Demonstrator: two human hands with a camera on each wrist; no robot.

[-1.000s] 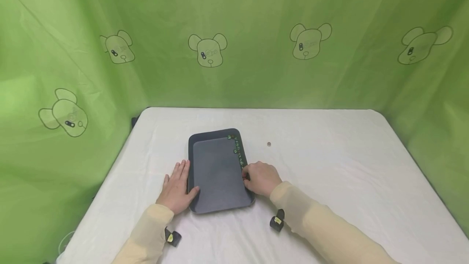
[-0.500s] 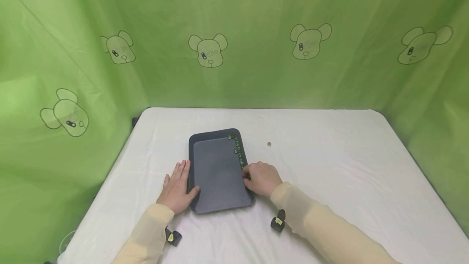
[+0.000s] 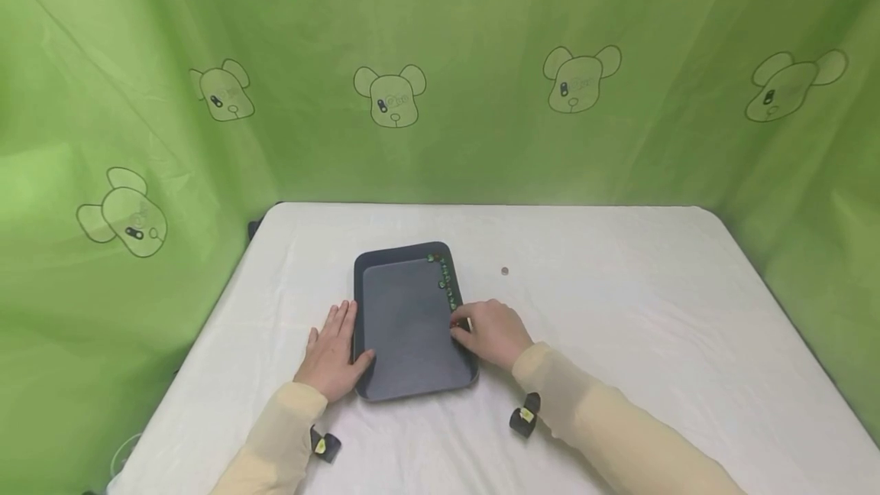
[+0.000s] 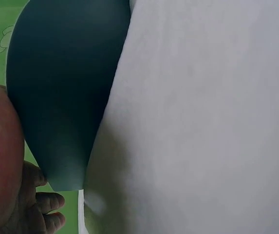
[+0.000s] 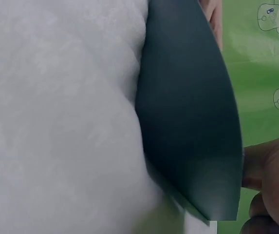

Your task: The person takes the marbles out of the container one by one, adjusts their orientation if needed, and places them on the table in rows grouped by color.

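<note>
The dark tray (image 3: 409, 327) lies flat on the table, nearer its left edge than its right. Inside, a row of small green pieces (image 3: 447, 279) with dark red bits runs along the tray's right edge from the far right corner; whether they are strung together is too small to tell. They look light and hard, probably apt to roll or slip, best taken between thumb and forefinger tips. The tray seems stiff and fairly light, easiest to take by its opposite long walls.

The left hand (image 3: 330, 357) rests against the tray's left edge, fingers straight, thumb over the rim. The right hand (image 3: 496, 333) curves thumb and forefinger over the right edge, a speck of red showing between the tips; whether they pinch it cannot be told.

The tray is smooth and matt, with rounded corners and sloping walls. Beyond its right edge, a tiny brownish disc (image 3: 505, 271) sits on the softly creased white cloth (image 3: 619, 289).
</note>
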